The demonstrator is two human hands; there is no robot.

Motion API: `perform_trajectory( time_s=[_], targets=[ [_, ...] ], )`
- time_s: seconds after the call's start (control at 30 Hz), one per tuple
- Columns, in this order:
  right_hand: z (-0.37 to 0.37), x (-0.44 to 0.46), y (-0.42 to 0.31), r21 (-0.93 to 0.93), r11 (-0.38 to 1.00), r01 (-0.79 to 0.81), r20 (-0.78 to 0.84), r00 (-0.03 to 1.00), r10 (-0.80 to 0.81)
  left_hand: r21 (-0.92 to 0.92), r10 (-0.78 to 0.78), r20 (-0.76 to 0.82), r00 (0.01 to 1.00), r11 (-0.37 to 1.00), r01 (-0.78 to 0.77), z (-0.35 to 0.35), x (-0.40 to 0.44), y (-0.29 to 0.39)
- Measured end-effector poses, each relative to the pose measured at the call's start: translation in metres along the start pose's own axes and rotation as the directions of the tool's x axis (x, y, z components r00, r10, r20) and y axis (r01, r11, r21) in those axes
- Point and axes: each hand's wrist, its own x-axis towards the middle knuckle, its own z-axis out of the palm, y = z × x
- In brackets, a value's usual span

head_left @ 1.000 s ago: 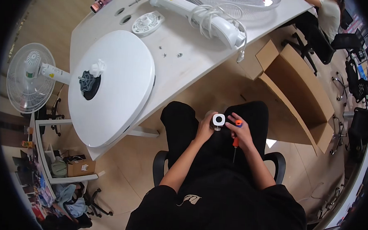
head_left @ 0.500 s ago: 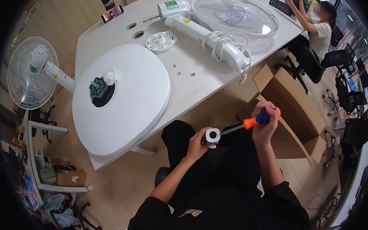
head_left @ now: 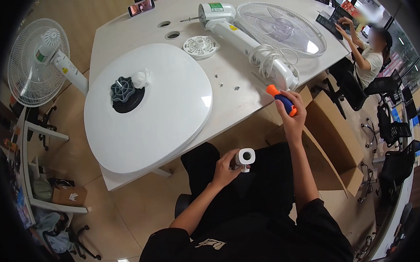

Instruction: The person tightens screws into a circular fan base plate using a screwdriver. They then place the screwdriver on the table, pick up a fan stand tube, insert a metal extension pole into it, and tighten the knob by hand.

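My left hand (head_left: 225,169) is wrapped round a white tube part (head_left: 246,156) above my lap, its open end facing up and a small knob at its side. Raised by the table's front edge, my right hand (head_left: 292,115) grips a blue and orange screwdriver (head_left: 282,100), whose shaft points up and left over the table. Behind its tip lies the white fan column (head_left: 242,41) with a coiled cable (head_left: 269,61). Several small screws (head_left: 236,88) lie on the white table (head_left: 234,108). At the left is a round white base (head_left: 149,128) bearing a grey knob (head_left: 122,89).
A fan grille (head_left: 282,29) and a round white part (head_left: 201,47) lie on the table, with a phone (head_left: 141,7) farther back. Below the right edge is an open cardboard box (head_left: 332,131). Another person (head_left: 373,56) sits at the far right; a standing fan (head_left: 39,62) is at left.
My right hand has moved up and forward from my lap to the table edge with the screwdriver, away from the tube part. My left hand still holds that part. The view has shifted.
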Motion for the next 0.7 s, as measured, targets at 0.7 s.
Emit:
perform_trajectory(
  time_s=[0.7],
  targets=[
    [0.022,0.013,0.001,-0.218,0.905,0.366,-0.103,0.913,-0.394,0.004,0.030,0.053,0.998,1.000,-0.031,0.006,-0.008,0.014]
  ],
)
